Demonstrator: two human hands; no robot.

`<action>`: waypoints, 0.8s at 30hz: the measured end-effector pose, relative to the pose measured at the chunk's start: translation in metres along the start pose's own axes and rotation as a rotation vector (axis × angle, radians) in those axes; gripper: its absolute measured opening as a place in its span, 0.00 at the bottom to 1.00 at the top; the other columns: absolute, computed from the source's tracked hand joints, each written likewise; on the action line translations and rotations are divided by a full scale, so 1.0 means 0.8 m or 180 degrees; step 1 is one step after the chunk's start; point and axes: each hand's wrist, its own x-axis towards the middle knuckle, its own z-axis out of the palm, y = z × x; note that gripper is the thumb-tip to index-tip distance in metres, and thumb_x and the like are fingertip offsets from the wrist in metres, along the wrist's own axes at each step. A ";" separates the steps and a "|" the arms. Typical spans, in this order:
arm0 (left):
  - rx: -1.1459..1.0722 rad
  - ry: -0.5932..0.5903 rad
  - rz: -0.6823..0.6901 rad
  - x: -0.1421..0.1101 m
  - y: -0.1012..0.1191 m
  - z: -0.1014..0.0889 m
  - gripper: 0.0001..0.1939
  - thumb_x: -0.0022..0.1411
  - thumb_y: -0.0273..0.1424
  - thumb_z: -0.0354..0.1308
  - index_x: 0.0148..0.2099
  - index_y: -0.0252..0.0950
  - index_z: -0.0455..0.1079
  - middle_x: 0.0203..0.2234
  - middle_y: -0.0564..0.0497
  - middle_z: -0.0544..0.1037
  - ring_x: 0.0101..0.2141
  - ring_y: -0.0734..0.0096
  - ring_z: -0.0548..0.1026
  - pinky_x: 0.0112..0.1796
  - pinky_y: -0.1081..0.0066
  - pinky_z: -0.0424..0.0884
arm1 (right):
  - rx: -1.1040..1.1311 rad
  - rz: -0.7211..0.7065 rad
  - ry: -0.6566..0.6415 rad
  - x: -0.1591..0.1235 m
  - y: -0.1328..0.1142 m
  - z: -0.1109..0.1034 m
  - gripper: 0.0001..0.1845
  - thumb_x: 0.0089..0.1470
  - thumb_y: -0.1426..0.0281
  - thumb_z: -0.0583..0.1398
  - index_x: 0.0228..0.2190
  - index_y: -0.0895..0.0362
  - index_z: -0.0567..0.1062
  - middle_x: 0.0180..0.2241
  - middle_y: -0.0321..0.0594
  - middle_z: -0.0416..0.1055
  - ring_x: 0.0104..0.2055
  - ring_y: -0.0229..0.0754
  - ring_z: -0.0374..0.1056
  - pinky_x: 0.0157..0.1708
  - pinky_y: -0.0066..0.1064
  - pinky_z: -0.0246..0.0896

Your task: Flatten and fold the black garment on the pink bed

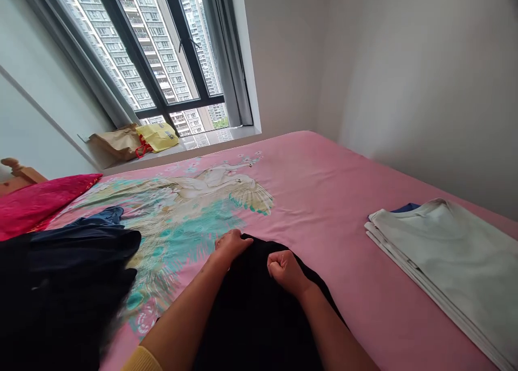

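Note:
A black garment lies in front of me on the bed, its lower part running out of the picture; its exact kind does not show. My left hand grips its far left corner, thumb on top and fingers curled over the edge. Near the far right edge, my right hand is closed in a fist against the cloth, its fingertips tucked out of sight. To the left lies a heap of dark clothes, black and navy, partly blurred. Folded white shirts form a stack on the right, with something blue peeking out behind.
A pink bedsheet with a bird print covers the bed. A red pillow rests at the left by a wooden bedpost. On the windowsill are a brown paper bag and a yellow bag. Walls border the bed.

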 end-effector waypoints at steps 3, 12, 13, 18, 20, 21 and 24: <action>-0.0242 -0.0009 0.0311 -0.023 -0.004 -0.001 0.16 0.52 0.45 0.52 0.26 0.37 0.66 0.22 0.53 0.72 0.29 0.69 0.71 0.28 0.73 0.58 | -0.0521 0.0063 -0.0353 -0.001 -0.010 -0.005 0.11 0.40 0.76 0.50 0.13 0.58 0.67 0.16 0.33 0.65 0.21 0.33 0.60 0.23 0.23 0.49; -0.0270 -0.0127 0.1645 -0.081 -0.004 -0.009 0.15 0.60 0.34 0.46 0.21 0.36 0.60 0.18 0.55 0.67 0.23 0.75 0.64 0.29 0.72 0.57 | -0.1416 0.0029 -0.0842 -0.004 -0.029 -0.011 0.14 0.44 0.74 0.52 0.17 0.55 0.75 0.23 0.35 0.74 0.28 0.38 0.68 0.29 0.24 0.55; -0.0120 -0.0050 0.1837 -0.087 -0.002 -0.011 0.16 0.61 0.34 0.45 0.22 0.36 0.60 0.19 0.54 0.68 0.23 0.75 0.65 0.32 0.72 0.58 | -0.1443 0.0038 -0.0847 -0.004 -0.029 -0.011 0.14 0.45 0.73 0.52 0.17 0.55 0.75 0.23 0.36 0.74 0.28 0.38 0.68 0.29 0.24 0.55; 0.0689 -0.0065 0.2133 -0.108 0.005 -0.025 0.15 0.65 0.34 0.40 0.31 0.38 0.64 0.26 0.51 0.74 0.27 0.69 0.72 0.34 0.69 0.59 | -0.1437 0.0051 -0.0737 -0.004 -0.028 -0.009 0.14 0.46 0.72 0.53 0.18 0.54 0.76 0.22 0.36 0.73 0.26 0.37 0.68 0.26 0.25 0.52; 0.0935 -0.0028 0.2086 -0.110 0.005 -0.033 0.12 0.65 0.34 0.41 0.35 0.38 0.64 0.29 0.51 0.75 0.28 0.67 0.73 0.34 0.67 0.59 | -0.1460 0.0031 -0.0713 -0.004 -0.027 -0.007 0.14 0.47 0.71 0.52 0.18 0.54 0.76 0.22 0.36 0.74 0.27 0.37 0.68 0.27 0.25 0.52; 0.1008 -0.0012 0.2083 -0.110 0.004 -0.037 0.11 0.64 0.34 0.42 0.35 0.38 0.64 0.29 0.51 0.76 0.28 0.66 0.73 0.35 0.67 0.60 | -0.1473 0.0009 -0.0711 -0.004 -0.027 -0.006 0.14 0.48 0.71 0.52 0.19 0.54 0.76 0.23 0.36 0.74 0.27 0.37 0.68 0.27 0.25 0.52; 0.1015 -0.0144 0.2356 -0.110 0.003 -0.045 0.09 0.63 0.29 0.43 0.35 0.39 0.63 0.29 0.52 0.76 0.29 0.68 0.74 0.37 0.68 0.60 | -0.1552 -0.0049 -0.0710 -0.003 -0.023 -0.004 0.14 0.48 0.71 0.52 0.22 0.53 0.77 0.27 0.36 0.75 0.32 0.39 0.70 0.30 0.25 0.54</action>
